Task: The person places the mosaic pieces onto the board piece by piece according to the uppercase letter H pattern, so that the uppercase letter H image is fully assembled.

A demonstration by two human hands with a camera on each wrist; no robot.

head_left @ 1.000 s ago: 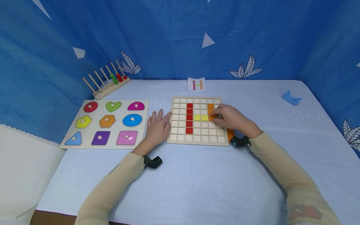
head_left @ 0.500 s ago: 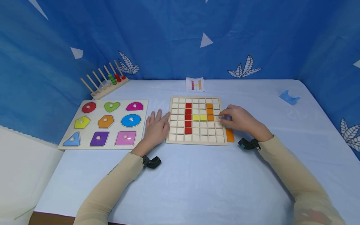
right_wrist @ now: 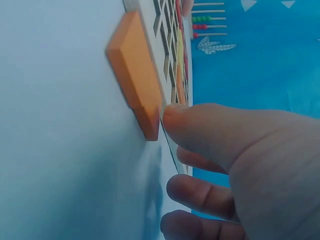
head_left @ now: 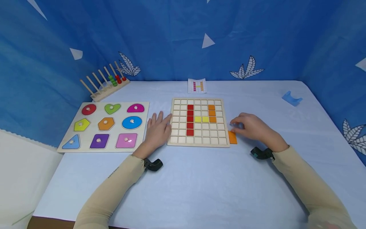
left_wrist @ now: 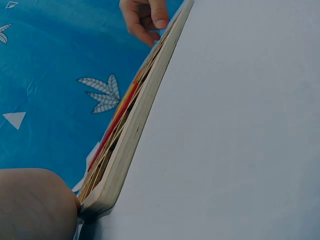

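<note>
My left hand [head_left: 158,132] lies with fingers spread at the left edge of a wooden grid board [head_left: 198,146]; in the left wrist view its thumb [left_wrist: 37,205] is right at the board's corner. A column of red squares [head_left: 190,117], two yellow squares [head_left: 201,119] and a shorter column of orange squares [head_left: 212,113] fill some cells. Just off the board's right edge lie orange tiles [head_left: 233,139]; two show end to end, the nearer one [right_wrist: 132,57] larger in the right wrist view. Beside them hovers my right hand [head_left: 251,127], its fingers bent, thumb and fingertips apart and nothing between them.
A knobbed shape puzzle [head_left: 114,133] lies to the left. Behind it stands a wooden peg rack [head_left: 111,90] with green and red beads. A small pattern card [head_left: 197,86] is behind the board, and a blue curved plastic piece [head_left: 291,99] lies at the back right.
My right hand has moved off the board to the right and towards me, uncovering the third orange square and the loose orange tiles. The left hand stays at the board's edge.
</note>
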